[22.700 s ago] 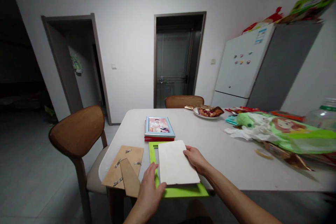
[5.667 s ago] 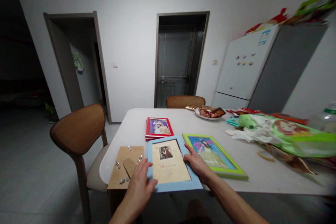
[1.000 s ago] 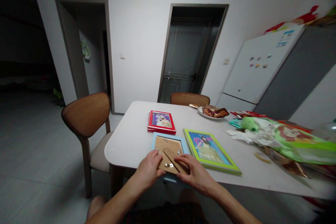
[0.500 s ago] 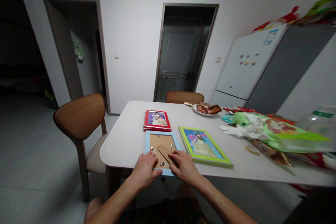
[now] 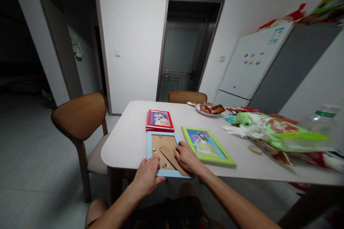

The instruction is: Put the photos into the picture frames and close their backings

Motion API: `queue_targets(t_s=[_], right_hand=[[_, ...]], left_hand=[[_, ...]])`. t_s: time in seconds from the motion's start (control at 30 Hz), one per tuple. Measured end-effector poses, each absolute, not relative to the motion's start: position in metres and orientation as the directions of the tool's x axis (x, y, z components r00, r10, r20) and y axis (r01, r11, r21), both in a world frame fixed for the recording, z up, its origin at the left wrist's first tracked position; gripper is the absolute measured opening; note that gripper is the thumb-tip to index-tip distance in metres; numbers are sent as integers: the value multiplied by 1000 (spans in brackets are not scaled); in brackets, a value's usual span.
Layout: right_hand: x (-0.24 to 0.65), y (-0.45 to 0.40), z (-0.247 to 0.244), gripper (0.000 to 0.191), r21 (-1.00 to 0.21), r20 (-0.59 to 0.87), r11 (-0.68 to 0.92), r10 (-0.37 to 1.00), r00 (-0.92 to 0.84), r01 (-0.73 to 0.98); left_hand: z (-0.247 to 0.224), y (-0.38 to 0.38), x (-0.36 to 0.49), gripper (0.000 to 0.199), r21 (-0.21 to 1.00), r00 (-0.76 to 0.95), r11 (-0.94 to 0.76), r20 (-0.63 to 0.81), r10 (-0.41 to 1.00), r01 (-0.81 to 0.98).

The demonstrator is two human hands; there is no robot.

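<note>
A light-blue picture frame [image 5: 149, 146] lies face down at the table's near edge. Its brown backing board [image 5: 164, 141] carries small metal clips [image 5: 155, 151] and a slanted stand leg [image 5: 172, 159]. My left hand [image 5: 147, 173] grips the frame's lower left corner, thumb along the near rim. My right hand [image 5: 188, 157] is closed over the right side, fingers bunched beside the right clip, which they mostly hide. To the right lies a green picture frame [image 5: 208, 146] with a photo face up. Beyond the blue one is a red picture frame [image 5: 160, 120], also face up.
A plate of food [image 5: 209, 110] stands at the table's far side. Plastic packaging [image 5: 279, 128], crumpled tissue and a clear jar [image 5: 319, 120] crowd the right end. Wooden chairs stand left [image 5: 80, 118] and behind the table [image 5: 188, 97]. A fridge [image 5: 255, 61] is at back right.
My right hand has shifted from the stand leg's lower part up and right to the frame's right side, uncovering more of the leg. My left hand stays at its corner.
</note>
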State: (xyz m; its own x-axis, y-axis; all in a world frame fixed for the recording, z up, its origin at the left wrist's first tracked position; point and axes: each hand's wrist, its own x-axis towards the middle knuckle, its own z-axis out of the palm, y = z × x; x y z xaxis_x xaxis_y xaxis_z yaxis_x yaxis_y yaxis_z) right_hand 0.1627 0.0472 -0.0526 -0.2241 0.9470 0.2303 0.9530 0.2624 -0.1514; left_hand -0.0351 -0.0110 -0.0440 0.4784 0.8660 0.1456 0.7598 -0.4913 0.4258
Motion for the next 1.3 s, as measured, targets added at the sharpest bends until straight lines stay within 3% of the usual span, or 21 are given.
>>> queue_targets(t_s=[0.23, 0.43, 0.9, 1.07, 1.3], right_hand=[[164, 30, -50, 31, -131, 272, 332, 918, -287, 934], [140, -7, -42, 26, -172, 306, 618, 774, -555, 767], [128, 14, -42, 32, -288, 310, 574, 813, -493, 767], [103, 44, -47, 27, -202, 258, 553, 827, -500, 809], [100, 45, -46, 18, -62, 154, 643, 762, -629, 763]], left_hand=[[-52, -10, -37, 29, 445, 477, -497, 167, 863, 745], [-56, -9, -38, 30, 455, 478, -504, 180, 859, 734], [-63, -10, -39, 36, 491, 464, -517, 235, 854, 701], [-61, -13, -41, 31, 503, 458, -529, 269, 847, 683], [-63, -13, -43, 32, 531, 454, -537, 291, 842, 655]])
